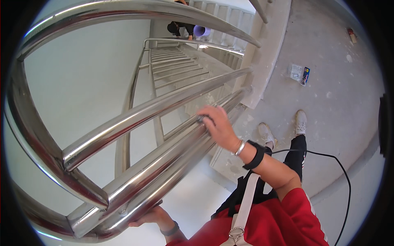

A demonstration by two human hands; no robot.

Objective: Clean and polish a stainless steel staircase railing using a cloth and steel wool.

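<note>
My right hand (219, 125) is curled over a polished metal stair rail (160, 153) near the middle of the view. Under its fingers is a small dark grey wad (200, 118), pressed on the rail; it looks like a steel wool scrubber, mostly hidden by the hand. Lower left, my left hand (152, 216) is wrapped around the underside of the lowest rail tube (154, 197), its fingers partly hidden behind the metal. The bent tubes of the railing (35, 106) curve round at the far left.
Below, on the stairs, a person in dark clothes (184, 28) is beside a purple bucket (201, 31). An opened plastic packet (299, 74) and a small brown-and-beige object (352, 35) lie on the concrete landing (328, 110). A black cable (347, 176) runs down at my right.
</note>
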